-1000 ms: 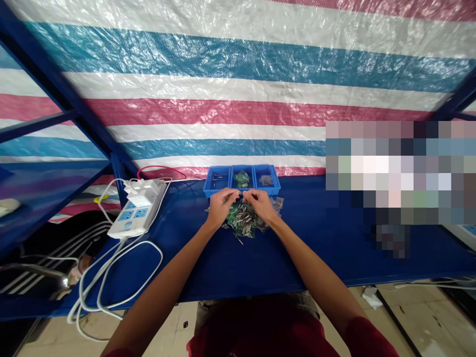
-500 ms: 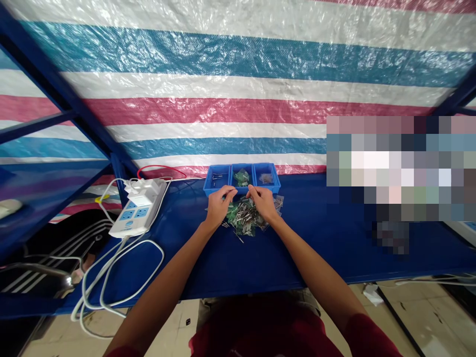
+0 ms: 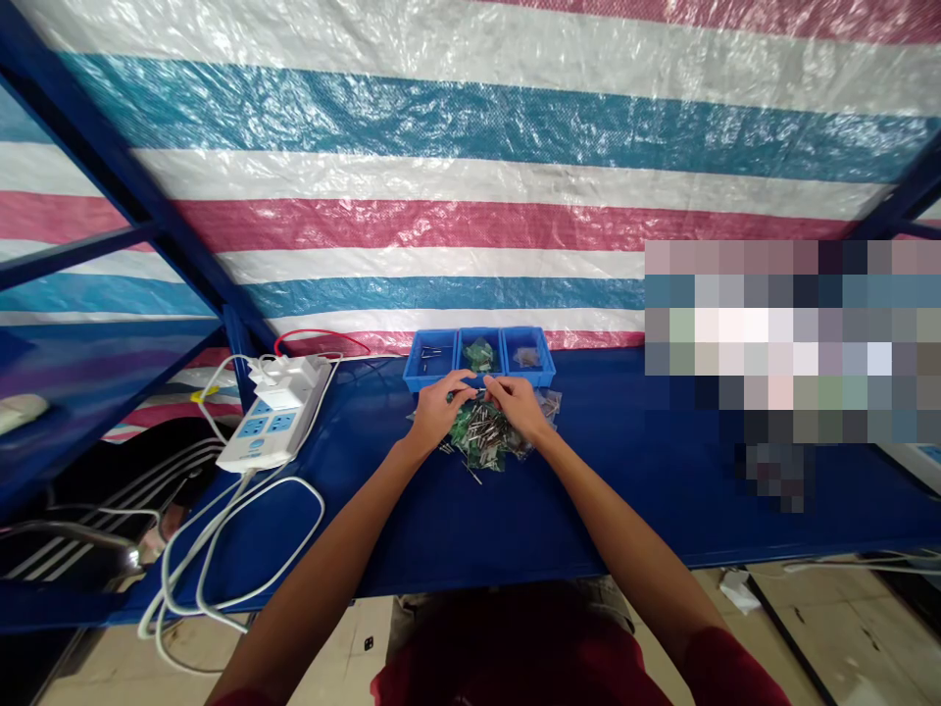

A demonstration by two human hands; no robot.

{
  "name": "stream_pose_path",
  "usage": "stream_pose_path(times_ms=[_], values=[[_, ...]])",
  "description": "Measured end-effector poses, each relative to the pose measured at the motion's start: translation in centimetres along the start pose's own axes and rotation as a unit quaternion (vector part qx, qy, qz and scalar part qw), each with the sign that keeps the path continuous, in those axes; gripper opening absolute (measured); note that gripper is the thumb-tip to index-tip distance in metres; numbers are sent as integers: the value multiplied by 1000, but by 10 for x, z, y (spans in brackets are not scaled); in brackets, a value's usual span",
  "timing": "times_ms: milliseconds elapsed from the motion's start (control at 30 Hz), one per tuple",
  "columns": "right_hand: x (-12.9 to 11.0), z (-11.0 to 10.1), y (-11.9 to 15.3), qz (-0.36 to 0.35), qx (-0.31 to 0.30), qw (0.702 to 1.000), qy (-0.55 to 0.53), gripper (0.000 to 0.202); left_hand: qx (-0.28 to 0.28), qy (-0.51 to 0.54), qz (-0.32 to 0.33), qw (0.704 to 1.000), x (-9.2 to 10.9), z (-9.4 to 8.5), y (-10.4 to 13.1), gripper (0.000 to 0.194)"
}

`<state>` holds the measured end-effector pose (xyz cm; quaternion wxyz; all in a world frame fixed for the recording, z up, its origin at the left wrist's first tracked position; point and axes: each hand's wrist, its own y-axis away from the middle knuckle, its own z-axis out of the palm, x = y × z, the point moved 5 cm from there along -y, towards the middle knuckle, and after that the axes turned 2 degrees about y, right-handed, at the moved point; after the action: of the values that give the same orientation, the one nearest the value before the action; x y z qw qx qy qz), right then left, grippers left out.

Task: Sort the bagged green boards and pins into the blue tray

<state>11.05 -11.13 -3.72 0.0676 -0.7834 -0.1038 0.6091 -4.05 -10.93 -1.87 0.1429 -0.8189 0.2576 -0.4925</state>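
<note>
My left hand (image 3: 439, 410) and my right hand (image 3: 519, 404) meet over a pile on the blue table, fingertips pinched close together. Between them shows a thin silvery metal pin (image 3: 480, 390), both hands closed on it; its exact kind is too small to make out. Below lies a heap of slim metal pins (image 3: 485, 428) mixed with green pieces (image 3: 462, 431) and clear small plastic bags (image 3: 548, 403). Just behind the hands stands a blue three-compartment tray (image 3: 418, 384): a few metal pins at left, green pieces in the middle, small clear bags at right.
A white power strip (image 3: 266, 431) with plugged-in adapters (image 3: 285, 378) and looped white cables (image 3: 320, 500) occupies the table's left side. A striped plastic sheet (image 3: 456, 230) hangs behind. Blue metal posts (image 3: 158, 211) frame the left. At right, a pixelated patch hides part of the view.
My hands have come together; the fingertips, apart before, now meet at the thin metal pin. My left hand has shifted slightly right. The pile and tray contents look the same.
</note>
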Motion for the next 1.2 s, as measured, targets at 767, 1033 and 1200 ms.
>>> stream_pose_path(times_ms=[767,1033,1200], values=[[-2,2,-1,8,-7,999,-45,47,-14,73,-47,996,2,2,-4,36],[-3,4,0,-20,-19,995,-96,47,-17,173,-72,982,0,6,-6,39],[1,1,0,-53,32,998,-32,39,37,143,-70,986,-3,4,-3,33]])
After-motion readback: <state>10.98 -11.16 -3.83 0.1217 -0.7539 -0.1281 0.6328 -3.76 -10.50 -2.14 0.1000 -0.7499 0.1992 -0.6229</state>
